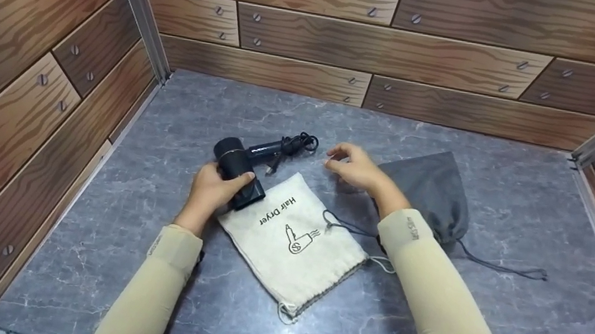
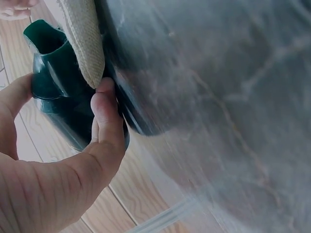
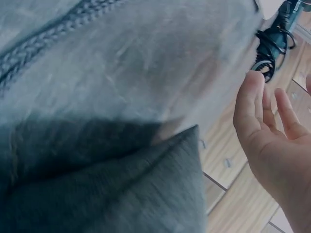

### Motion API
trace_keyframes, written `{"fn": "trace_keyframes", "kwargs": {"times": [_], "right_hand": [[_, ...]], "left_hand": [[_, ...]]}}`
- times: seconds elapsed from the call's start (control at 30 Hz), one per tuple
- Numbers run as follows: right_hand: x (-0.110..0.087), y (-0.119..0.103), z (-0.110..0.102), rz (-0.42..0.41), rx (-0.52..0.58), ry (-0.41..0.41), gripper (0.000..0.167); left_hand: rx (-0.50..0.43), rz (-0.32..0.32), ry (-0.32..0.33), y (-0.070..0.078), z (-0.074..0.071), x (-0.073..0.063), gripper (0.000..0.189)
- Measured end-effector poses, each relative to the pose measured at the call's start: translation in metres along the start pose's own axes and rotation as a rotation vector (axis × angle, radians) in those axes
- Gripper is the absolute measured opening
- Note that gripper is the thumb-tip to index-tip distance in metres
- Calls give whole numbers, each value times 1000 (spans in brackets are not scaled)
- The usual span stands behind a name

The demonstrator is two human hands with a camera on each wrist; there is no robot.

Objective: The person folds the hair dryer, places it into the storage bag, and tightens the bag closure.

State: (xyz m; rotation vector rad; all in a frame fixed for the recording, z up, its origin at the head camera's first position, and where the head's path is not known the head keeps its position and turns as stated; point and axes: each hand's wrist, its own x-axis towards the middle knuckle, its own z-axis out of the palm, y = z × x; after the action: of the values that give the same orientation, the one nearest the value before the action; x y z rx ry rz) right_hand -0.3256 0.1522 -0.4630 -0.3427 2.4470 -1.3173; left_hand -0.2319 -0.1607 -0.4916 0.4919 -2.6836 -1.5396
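A black hair dryer (image 1: 231, 159) lies across the corner of a white drawstring bag printed "Hair Dryer" (image 1: 270, 259). My left hand (image 1: 210, 189) grips its barrel, thumb over the top and fingers on the far side. In the left wrist view the dark nozzle (image 2: 48, 73) shows between thumb and fingers, with the cloth edge (image 2: 85, 43) of the white bag beside them. The dryer's handle points away to the right, its cord (image 1: 294, 143) bundled at the end. Right of that cord, my right hand (image 1: 360, 168) holds nothing, fingers loosely bent.
A dark grey drawstring bag (image 1: 427, 184) lies beyond my right wrist, its cord (image 1: 504, 267) trailing right. Another dark cord (image 1: 349, 228) reaches over the white bag. Wood-patterned walls (image 1: 312, 34) enclose the grey marbled surface (image 1: 523, 204) at the back and sides.
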Motion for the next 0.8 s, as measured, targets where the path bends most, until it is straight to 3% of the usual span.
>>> {"fn": "trace_keyframes", "kwargs": {"times": [0.2,0.5,0.8], "right_hand": [[15,6,0,66,70,15,44],[34,5,14,108,191,-6,46],[45,2,13,135,244,42,59]], "left_hand": [[7,-3,-6,2,2,2,73],[-2,-31,2,-4,-6,0,74],[18,-42,-35,2,-3,3,76]]}}
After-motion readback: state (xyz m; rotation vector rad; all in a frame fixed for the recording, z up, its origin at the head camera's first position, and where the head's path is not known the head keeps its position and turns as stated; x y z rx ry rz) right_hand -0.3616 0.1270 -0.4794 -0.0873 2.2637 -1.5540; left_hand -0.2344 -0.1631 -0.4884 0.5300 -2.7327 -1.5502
